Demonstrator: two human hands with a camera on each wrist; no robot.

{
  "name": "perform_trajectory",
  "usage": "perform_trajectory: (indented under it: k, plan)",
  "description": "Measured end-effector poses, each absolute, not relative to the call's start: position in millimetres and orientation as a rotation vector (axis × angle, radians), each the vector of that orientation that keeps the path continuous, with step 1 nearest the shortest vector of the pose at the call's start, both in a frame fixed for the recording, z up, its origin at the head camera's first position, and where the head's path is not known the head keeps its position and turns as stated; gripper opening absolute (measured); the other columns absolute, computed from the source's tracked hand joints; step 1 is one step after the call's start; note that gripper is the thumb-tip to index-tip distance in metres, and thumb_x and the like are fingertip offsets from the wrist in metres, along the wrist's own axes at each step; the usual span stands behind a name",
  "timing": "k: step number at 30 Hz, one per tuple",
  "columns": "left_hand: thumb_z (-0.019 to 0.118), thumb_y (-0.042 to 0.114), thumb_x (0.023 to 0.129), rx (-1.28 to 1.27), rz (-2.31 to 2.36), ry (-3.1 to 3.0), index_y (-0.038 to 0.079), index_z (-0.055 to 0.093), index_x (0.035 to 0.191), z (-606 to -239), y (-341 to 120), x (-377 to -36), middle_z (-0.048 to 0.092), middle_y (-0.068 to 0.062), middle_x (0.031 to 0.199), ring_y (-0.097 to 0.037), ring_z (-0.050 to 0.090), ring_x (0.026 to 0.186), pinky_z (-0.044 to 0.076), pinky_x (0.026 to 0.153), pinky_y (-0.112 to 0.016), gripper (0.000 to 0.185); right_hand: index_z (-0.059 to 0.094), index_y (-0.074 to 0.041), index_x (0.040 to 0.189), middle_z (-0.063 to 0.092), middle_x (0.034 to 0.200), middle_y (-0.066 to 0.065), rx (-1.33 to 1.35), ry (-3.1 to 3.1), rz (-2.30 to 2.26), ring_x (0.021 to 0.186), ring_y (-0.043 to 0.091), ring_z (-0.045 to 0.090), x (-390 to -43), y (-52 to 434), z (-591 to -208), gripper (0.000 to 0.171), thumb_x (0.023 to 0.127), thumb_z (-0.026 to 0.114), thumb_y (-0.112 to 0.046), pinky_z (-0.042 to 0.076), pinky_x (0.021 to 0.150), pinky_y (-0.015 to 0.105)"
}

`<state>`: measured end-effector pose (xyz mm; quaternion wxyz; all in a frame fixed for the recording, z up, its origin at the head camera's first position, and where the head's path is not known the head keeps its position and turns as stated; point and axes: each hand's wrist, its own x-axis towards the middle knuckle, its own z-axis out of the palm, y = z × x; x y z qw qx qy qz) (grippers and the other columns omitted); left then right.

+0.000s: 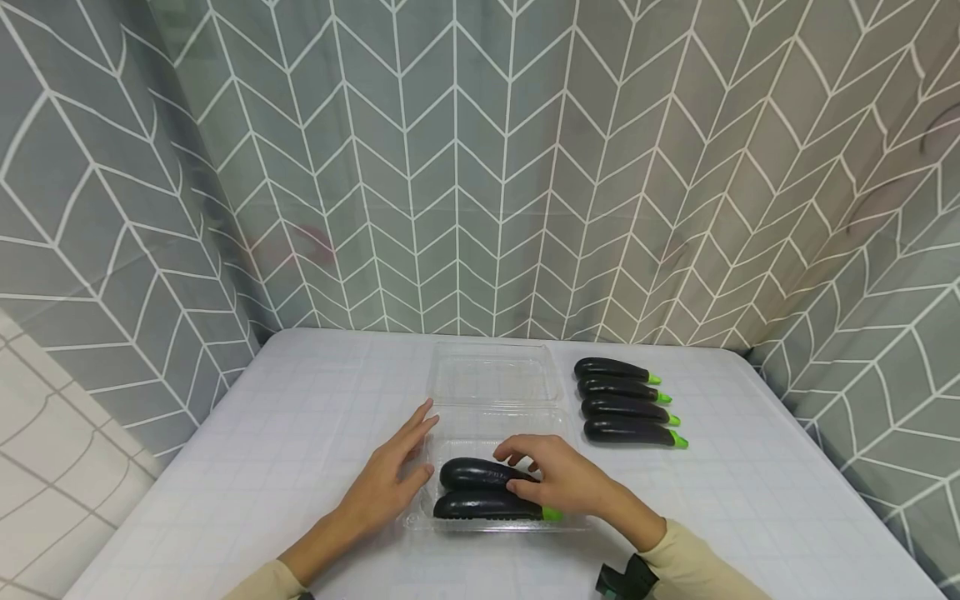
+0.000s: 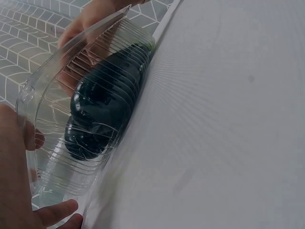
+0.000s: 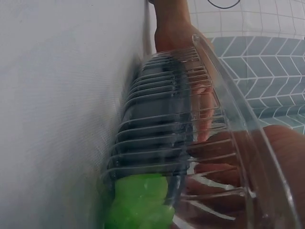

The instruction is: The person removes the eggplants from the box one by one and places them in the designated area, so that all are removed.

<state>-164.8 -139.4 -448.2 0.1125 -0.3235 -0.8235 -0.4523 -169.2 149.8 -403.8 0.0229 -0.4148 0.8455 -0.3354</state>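
Resting on the near half of a clear, ribbed plastic clamshell tray [image 1: 450,433], two glossy dark purple toy eggplants with bright green stems lie side by side, the nearer eggplant [image 1: 487,505] touching the farther eggplant [image 1: 476,472]. The tray sits open on a pale grey gridded table [image 1: 300,433], its lid half folded back toward the patterned curtain [image 1: 480,167].

The right hand [image 1: 558,479] lies over the stem ends of both eggplants, fingers curled down onto the farther one; it seems to press or pinch that eggplant, though the head view does not show the thumb, so whether it truly clamps cannot be told for sure. The left hand [image 1: 393,475] lies flat with straight fingers against the tray's left wall, steadying it and gripping nothing. The left wrist view shows the dark eggplant bodies through the ribbed wall, and the right wrist view shows a green stem [image 3: 140,200] pressed near the tray's end.

Four more matching eggplants [image 1: 626,404] lie in a neat row on the table just right of the tray, stems pointing right.

The eggplants look light, hard and smooth, so likely slippery; a hold around the thick middle, or pinching near the stem where the body narrows, should be surest. The tray looks thin and flexible, apt to slide or buckle, best held by its rim.
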Motion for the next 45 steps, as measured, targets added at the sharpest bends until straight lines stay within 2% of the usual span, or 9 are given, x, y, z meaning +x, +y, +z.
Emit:
perform_trajectory:
  k: [4,12,20,31,38,45]
  plan:
    - [0.060,-0.001,0.083,-0.950,-1.327,-2.400,0.014,0.035,0.144,-447.4,-139.1,-164.8,0.017,-0.001,0.154,-0.028,0.032,0.132,0.040,0.099,-0.030,0.068,0.060,-0.012,0.115,0.063,0.109,-0.002,-1.268,2.622,-1.005,0.091,0.010,0.062,-168.8,148.7,-403.0,0.031,0.085,0.067,-0.009,0.054,0.069,0.023]
    - [0.059,0.000,0.085,-0.954,-1.326,-2.400,0.013,0.034,0.145,-447.4,-139.1,-165.0,0.017,-0.002,0.153,-0.029,0.031,0.133,0.039,0.100,-0.030,0.066,0.061,-0.011,0.116,0.063,0.110,-0.001,-1.267,2.653,-0.906,0.092,0.008,0.061,-168.0,147.6,-403.0,0.032,0.085,0.068,-0.009,0.054,0.075,0.025]
    - [0.058,0.002,0.086,-0.966,-1.339,-2.404,0.013,0.034,0.145,-448.6,-139.5,-165.5,0.017,-0.002,0.154,-0.030,0.030,0.133,0.039,0.101,-0.030,0.065,0.061,-0.010,0.116,0.064,0.109,-0.002,-1.269,2.668,-0.911,0.090,0.008,0.062,-169.4,147.5,-404.5,0.031,0.086,0.067,-0.011,0.052,0.074,0.019]
    - [0.059,0.005,0.087,-0.954,-1.319,-2.420,0.014,0.033,0.145,-448.2,-139.8,-165.5,0.017,-0.001,0.154,-0.029,0.030,0.133,0.038,0.101,-0.029,0.064,0.062,-0.010,0.115,0.064,0.108,-0.001,-1.287,2.716,-0.971,0.092,0.010,0.062,-169.7,146.5,-405.2,0.029,0.086,0.066,-0.009,0.054,0.077,0.029]
    - [0.059,0.005,0.087,-0.956,-1.316,-2.404,0.013,0.034,0.145,-449.7,-139.7,-166.2,0.018,-0.002,0.153,-0.029,0.032,0.132,0.038,0.101,-0.030,0.064,0.062,-0.013,0.115,0.064,0.107,-0.004,-1.260,2.707,-1.048,0.090,0.009,0.061,-168.7,147.7,-404.5,0.029,0.087,0.066,-0.012,0.053,0.070,0.022]
    - [0.058,0.007,0.089,-0.948,-1.330,-2.413,0.015,0.033,0.145,-448.9,-139.2,-165.5,0.017,-0.001,0.154,-0.027,0.030,0.133,0.038,0.101,-0.029,0.063,0.062,-0.014,0.116,0.063,0.108,-0.006,-1.257,2.692,-1.120,0.086,0.009,0.061,-169.1,150.5,-402.0,0.029,0.087,0.065,-0.013,0.054,0.070,0.023]
